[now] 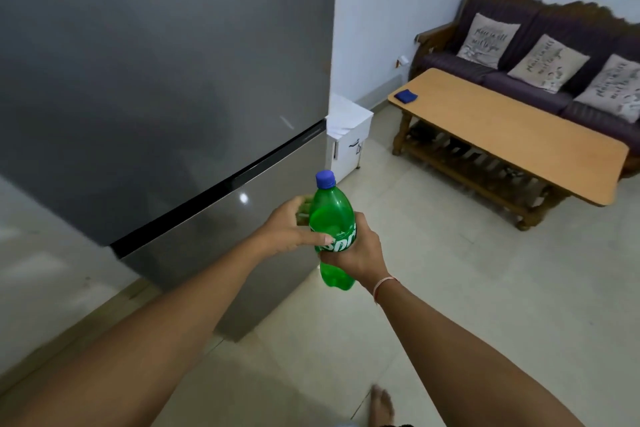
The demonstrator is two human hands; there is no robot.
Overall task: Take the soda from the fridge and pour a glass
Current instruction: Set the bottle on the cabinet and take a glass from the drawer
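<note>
A green soda bottle (pixel 332 222) with a blue cap (pixel 325 179) is upright in front of me. My right hand (pixel 356 255) grips it round the label from the right. My left hand (pixel 289 229) holds its upper body from the left, thumb across the front, fingers behind the plastic. The grey fridge (pixel 166 80) stands to the left with both doors shut. No glass is in view.
A wooden coffee table (pixel 512 135) with a small blue object (pixel 406 96) stands to the right, a sofa (pixel 540 45) with three cushions behind it. A white box (pixel 348 139) sits beside the fridge. Pale tiled floor (pixel 450 288) lies around my bare foot (pixel 382 406).
</note>
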